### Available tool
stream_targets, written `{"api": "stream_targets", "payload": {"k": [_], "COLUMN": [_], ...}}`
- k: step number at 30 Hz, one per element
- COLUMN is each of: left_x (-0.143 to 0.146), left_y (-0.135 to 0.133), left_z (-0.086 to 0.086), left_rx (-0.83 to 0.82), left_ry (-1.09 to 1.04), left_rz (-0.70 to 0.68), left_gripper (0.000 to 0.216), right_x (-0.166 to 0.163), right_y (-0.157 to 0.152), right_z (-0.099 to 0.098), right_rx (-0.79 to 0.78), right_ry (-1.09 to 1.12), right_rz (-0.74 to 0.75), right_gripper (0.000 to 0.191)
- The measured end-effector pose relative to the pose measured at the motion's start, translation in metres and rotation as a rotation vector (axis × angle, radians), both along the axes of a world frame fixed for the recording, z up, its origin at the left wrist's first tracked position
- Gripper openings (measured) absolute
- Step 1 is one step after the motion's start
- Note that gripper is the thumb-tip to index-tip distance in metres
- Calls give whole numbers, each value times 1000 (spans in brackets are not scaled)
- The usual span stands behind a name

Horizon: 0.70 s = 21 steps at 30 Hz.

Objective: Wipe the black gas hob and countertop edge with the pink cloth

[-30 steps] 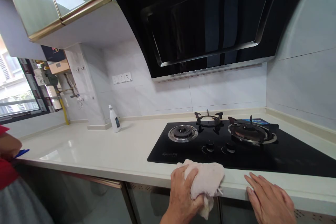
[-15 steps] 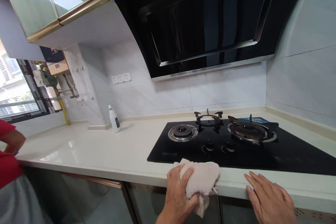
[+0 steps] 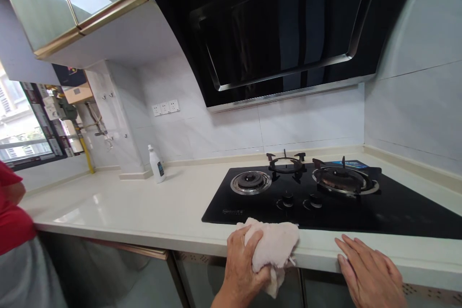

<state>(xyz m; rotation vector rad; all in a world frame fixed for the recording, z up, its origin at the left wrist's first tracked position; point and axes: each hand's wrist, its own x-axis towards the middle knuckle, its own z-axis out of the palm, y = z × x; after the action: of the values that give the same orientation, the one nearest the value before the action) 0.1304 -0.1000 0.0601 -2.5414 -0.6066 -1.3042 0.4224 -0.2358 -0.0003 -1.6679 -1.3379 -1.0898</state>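
Note:
My left hand [image 3: 243,264] is closed around a crumpled pale pink cloth [image 3: 274,245], pressing it on the front edge of the cream countertop [image 3: 108,207]. The cloth's lower end hangs below the edge. My right hand [image 3: 368,269] lies with its fingers apart on the same edge, holding nothing, to the right of the cloth. Just behind both hands is the black glass gas hob [image 3: 404,219], which has two burners with iron trivets and several knobs.
A white plastic bottle [image 3: 156,164] stands at the back of the counter near the wall sockets [image 3: 165,108]. A black range hood [image 3: 270,24] hangs above the hob. At far left stands a person in a red top [image 3: 12,216], beside the counter.
My left hand and the cloth have slid a little left along the counter edge. The person at left has shifted, and the blue item near their arm is out of sight.

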Motion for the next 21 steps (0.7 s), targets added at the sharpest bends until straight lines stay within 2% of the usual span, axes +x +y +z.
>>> {"api": "stream_targets", "payload": {"k": [21], "left_x": [-6], "left_y": [1], "left_z": [0], "left_rx": [-55], "left_ry": [6], "left_rz": [22], "left_gripper": [79], "right_x": [-1], "right_y": [-1], "right_z": [0], "right_rx": [20], "right_ry": [-6], "right_rz": [12], "right_gripper": [37]}}
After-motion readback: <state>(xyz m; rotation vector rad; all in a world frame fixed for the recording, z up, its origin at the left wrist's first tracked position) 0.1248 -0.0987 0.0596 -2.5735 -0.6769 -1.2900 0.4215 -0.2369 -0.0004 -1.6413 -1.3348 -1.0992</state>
